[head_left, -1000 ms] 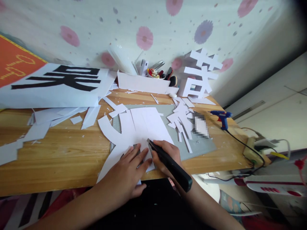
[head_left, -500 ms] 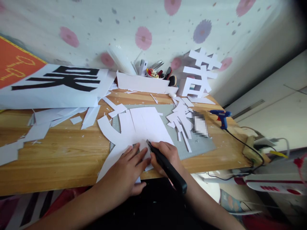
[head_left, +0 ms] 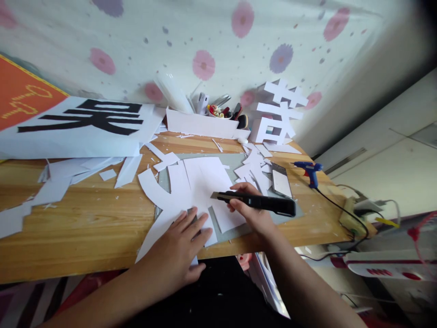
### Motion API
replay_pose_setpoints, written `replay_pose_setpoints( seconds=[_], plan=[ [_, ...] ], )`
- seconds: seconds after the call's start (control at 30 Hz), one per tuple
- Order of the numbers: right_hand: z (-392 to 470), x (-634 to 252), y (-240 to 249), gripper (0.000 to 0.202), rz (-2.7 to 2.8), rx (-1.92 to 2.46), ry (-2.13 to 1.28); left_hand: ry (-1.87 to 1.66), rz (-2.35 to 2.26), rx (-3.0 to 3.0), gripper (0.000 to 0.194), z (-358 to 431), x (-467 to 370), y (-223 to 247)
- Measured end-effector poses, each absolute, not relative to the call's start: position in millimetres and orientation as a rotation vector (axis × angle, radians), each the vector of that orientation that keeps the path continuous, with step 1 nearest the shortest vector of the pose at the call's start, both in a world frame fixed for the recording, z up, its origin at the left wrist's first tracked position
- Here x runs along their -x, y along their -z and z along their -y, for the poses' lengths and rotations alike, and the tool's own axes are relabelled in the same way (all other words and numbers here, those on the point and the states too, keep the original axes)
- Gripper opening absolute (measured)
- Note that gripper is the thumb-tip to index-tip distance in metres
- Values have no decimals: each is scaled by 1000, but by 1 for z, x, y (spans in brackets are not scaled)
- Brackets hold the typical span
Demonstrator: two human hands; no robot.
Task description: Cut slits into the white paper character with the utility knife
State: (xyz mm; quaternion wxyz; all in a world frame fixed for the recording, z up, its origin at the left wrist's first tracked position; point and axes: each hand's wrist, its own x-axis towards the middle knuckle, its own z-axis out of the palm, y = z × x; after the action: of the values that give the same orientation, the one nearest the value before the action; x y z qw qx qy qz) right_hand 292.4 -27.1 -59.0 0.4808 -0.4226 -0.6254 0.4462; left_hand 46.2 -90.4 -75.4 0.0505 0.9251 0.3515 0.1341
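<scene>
My left hand [head_left: 186, 241] lies spread on a white cut sheet [head_left: 201, 182], near the table's front edge. My right hand [head_left: 251, 207] grips a black utility knife [head_left: 266, 203], its blade pointing left just over the sheet; whether the tip touches the paper I cannot tell. A dark slit shows in the sheet below the blade. Curved arms of the cut shape reach out on the left, one partly under my left hand. Beneath the sheet is a grey cutting mat [head_left: 290, 216].
White offcuts [head_left: 254, 166] and a phone-like rectangle [head_left: 282, 181] lie right of the sheet. A blue glue gun [head_left: 310, 171] trails its cord. Behind stand a white character model [head_left: 273, 132] and a white holder [head_left: 201, 123]; a printed sheet [head_left: 112, 148] is at left.
My right hand has moved right and up from beside my left hand, the knife now lifted and nearly level. A slit in the sheet is uncovered. My left hand has barely moved.
</scene>
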Motion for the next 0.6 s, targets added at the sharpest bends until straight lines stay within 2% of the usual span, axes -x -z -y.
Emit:
replay_pose_setpoints(
  seconds=[0.1, 0.27, 0.6],
  plan=[
    [0, -297, 48, 21, 1742, 1001, -1167, -460, -1063, -2854, 65, 91, -46, 74],
    [-26, -297, 59, 21, 1622, 940, -1376, -517, -1054, -2882, 66, 92, -44, 76],
    [-29, -296, 68, 20, 1599, 1011, -1420, -551, -1050, -2924, 66, 92, -45, 76]
  ],
)
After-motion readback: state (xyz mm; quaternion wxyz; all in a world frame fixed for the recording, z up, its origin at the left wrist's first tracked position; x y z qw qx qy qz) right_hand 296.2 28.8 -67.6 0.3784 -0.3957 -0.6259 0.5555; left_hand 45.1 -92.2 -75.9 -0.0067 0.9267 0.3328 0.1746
